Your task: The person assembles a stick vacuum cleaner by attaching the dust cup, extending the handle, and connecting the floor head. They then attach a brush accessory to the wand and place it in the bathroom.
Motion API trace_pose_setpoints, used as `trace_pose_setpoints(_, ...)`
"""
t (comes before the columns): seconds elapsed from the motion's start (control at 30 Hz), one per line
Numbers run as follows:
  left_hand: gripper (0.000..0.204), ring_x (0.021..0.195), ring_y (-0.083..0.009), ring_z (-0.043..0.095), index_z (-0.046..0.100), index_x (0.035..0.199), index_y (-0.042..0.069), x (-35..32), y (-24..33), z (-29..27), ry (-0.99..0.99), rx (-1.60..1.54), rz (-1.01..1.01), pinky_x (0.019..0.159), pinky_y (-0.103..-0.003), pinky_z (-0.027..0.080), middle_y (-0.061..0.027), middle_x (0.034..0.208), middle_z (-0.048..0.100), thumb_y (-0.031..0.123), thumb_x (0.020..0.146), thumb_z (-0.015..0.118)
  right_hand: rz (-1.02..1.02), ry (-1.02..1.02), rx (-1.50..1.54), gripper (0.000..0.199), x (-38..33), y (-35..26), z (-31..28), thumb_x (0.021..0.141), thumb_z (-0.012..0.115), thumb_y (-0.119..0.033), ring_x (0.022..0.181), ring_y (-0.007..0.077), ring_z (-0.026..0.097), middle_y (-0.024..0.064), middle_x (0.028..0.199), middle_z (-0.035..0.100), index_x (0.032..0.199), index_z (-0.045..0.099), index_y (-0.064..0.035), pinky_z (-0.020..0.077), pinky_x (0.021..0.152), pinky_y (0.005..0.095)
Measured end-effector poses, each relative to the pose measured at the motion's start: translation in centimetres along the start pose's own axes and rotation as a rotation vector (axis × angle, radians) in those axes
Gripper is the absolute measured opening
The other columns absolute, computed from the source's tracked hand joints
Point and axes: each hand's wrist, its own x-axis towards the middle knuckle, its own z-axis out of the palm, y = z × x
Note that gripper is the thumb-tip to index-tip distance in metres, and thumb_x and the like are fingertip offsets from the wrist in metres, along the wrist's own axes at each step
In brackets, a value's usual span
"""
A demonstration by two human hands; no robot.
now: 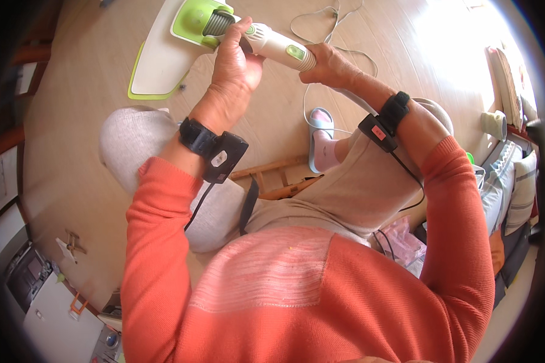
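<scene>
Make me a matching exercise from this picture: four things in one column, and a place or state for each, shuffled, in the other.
Things:
1. white and green steam mop handle
2. white flat mop head
3. thin white power cord
4. light blue slipper

Places or states:
A. on a foot
B. looped on the wooden floor
C. gripped by left hand and right hand
D. lying flat on the floor

Pairs: 1-C, 2-D, 3-B, 4-A

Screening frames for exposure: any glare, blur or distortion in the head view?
Head view: sunlight blows out the wooden floor at upper right; strong fisheye bending and a black vignette at the rim; left hand and right hand on the white-and-green steam mop handle are sharp and evenly lit.
</scene>
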Motion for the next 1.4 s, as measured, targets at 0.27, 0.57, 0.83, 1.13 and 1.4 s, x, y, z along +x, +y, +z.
trace_pose_setpoints(0.27, 0.037, 0.105, -0.0336, 0.060, 0.054, 0.108, 0.009, 0.3, 0.7, -0.5, 0.059, -0.004, -0.043, 0.095, -0.056, 0.047, -0.0098, 0.101, 0.062, 0.015, 0.080, 0.078, 0.056, -0.136, -0.022, 0.041, 0.5, -0.2, -0.4, 0.067, 0.074, -0.017, 0.073, 0.0209, 0.067, 0.0112, 0.079, 0.069, 0.103, 0.065, 0.0010, 0.0544, 0.071, 0.0355)
trace_pose_setpoints(0.57, 0.041, 0.107, -0.0309, 0.059, 0.055, 0.112, 0.012, 0.0, 0.9, -0.5, 0.054, -0.038, -0.052, 0.096, -0.058, 0.045, -0.0079, 0.104, 0.063, 0.016, 0.080, 0.080, 0.095, -0.169, -0.004, 0.044, 0.6, -0.9, -0.9, 0.067, 0.074, -0.018, 0.074, 0.0218, 0.068, 0.0121, 0.082, 0.070, 0.106, 0.066, 0.0009, 0.0548, 0.071, 0.0359)
trace_pose_setpoints(0.83, 0.042, 0.107, -0.0344, 0.058, 0.055, 0.112, 0.012, 0.8, 1.0, -1.6, 0.059, -0.005, -0.048, 0.097, -0.061, 0.043, -0.0123, 0.105, 0.063, 0.016, 0.079, 0.079, -0.065, -0.189, -0.018, 0.038, 0.6, 0.7, -0.7, 0.065, 0.076, -0.017, 0.073, 0.0191, 0.068, 0.0093, 0.081, 0.070, 0.099, 0.067, -0.0012, 0.0536, 0.072, 0.0340)
trace_pose_setpoints(1.13, 0.037, 0.105, -0.0346, 0.059, 0.055, 0.107, 0.011, 1.4, 0.9, -2.1, 0.092, -0.014, -0.070, 0.096, -0.063, 0.042, -0.0153, 0.106, 0.063, 0.014, 0.077, 0.077, 0.159, -0.312, -0.111, 0.022, 0.2, 2.1, -0.6, 0.065, 0.069, -0.011, 0.065, 0.0193, 0.066, 0.0082, 0.070, 0.067, 0.085, 0.065, -0.0008, 0.0506, 0.061, 0.0342)
trace_pose_setpoints(1.4, 0.039, 0.107, -0.0352, 0.058, 0.055, 0.107, 0.010, 1.6, 0.9, -1.9, 0.065, -0.017, -0.051, 0.096, -0.063, 0.042, -0.0166, 0.107, 0.064, 0.015, 0.076, 0.078, 0.152, -0.291, -0.081, 0.020, 0.0, 1.8, -0.9, 0.064, 0.067, -0.011, 0.063, 0.0185, 0.065, 0.0077, 0.068, 0.066, 0.081, 0.065, -0.0003, 0.0491, 0.059, 0.0340)
